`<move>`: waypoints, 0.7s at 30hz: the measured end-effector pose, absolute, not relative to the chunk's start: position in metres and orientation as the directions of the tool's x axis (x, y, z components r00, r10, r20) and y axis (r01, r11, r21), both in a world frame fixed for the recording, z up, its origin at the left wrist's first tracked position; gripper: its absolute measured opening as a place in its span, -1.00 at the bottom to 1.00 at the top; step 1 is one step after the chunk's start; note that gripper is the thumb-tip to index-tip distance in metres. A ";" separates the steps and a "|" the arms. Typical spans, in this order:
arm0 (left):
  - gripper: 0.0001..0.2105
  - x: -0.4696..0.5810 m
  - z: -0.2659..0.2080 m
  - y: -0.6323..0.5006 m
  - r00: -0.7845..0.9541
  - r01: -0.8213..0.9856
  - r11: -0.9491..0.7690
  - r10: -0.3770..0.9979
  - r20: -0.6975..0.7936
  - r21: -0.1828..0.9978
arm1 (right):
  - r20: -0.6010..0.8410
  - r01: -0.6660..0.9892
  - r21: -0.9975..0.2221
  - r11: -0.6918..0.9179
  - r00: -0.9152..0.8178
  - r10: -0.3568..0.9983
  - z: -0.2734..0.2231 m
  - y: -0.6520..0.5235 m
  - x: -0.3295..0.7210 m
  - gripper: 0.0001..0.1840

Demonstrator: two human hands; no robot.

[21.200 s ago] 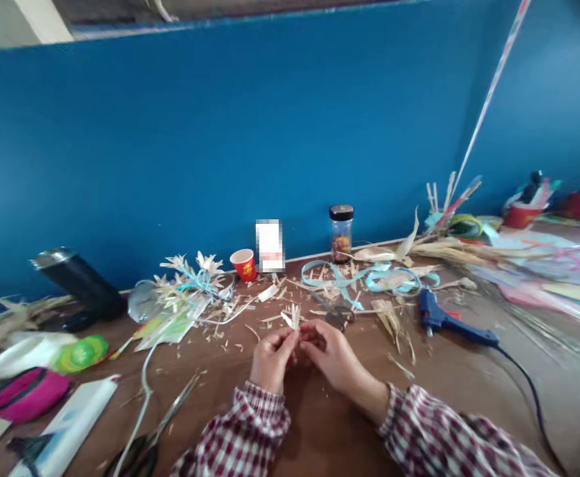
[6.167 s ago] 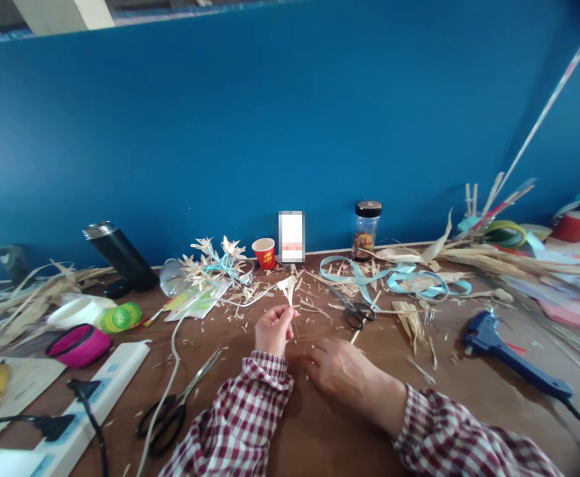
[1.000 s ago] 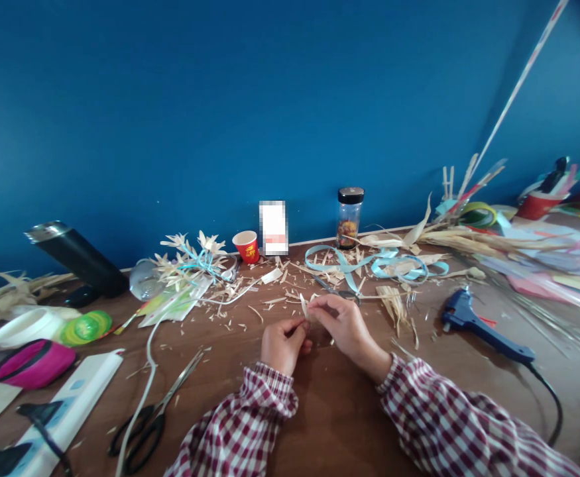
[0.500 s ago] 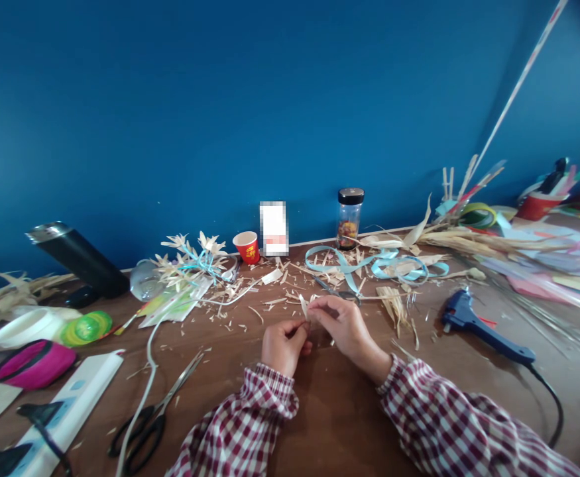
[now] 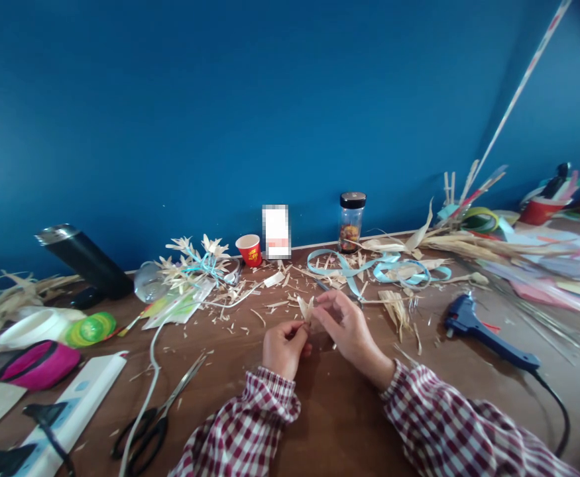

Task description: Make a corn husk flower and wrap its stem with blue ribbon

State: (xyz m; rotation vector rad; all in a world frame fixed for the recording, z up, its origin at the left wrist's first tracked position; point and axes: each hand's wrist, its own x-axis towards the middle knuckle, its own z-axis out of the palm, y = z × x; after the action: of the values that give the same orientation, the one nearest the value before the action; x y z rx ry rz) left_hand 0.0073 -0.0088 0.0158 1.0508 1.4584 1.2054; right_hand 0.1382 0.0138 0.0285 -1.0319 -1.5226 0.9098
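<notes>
Near the middle of the table, my left hand (image 5: 286,348) is closed in a pinch round the base of a small pale corn husk flower (image 5: 305,307). Its petals stick up above the thumb and forefinger. My right hand (image 5: 347,331) reaches in from the other side, fingers bent and fingertips at the petals' right edge. The lower end of the flower is hidden by my left fingers. Beyond my hands lie pale husk scraps (image 5: 277,306) and a light blue ribbon (image 5: 337,264). To the right is a bundle of husk strips (image 5: 395,310).
Black-handled scissors (image 5: 158,417) and a white power strip (image 5: 78,404) lie at left. A blue glue gun (image 5: 488,334) with a cord lies at right. Finished husk flowers (image 5: 195,258), a red paper cup (image 5: 250,250) and a lidded jar (image 5: 352,222) stand along the blue wall.
My right fingertips have shifted slightly right and loosened at the petals, which now show more spread. My left hand keeps its pinch. The whole view has shifted slightly.
</notes>
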 end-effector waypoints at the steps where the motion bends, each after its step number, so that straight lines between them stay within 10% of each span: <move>1: -0.78 0.007 0.016 -0.009 -0.193 0.054 0.134 0.974 -0.121 0.990 | 0.325 0.166 -0.927 0.337 -0.098 0.941 0.028 0.014 0.138 -0.84; 21: -0.74 0.006 0.023 -0.014 -0.199 0.243 -0.027 0.977 0.077 0.970 | 0.218 0.114 -0.962 0.249 -0.227 0.949 0.024 0.015 0.135 -0.86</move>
State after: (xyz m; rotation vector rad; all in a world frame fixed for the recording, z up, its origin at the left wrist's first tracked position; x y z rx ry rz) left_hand 0.0064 -0.0137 0.0231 1.3217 1.5219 1.2804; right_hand 0.1346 0.0153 0.0244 -1.0204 -1.5747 1.1091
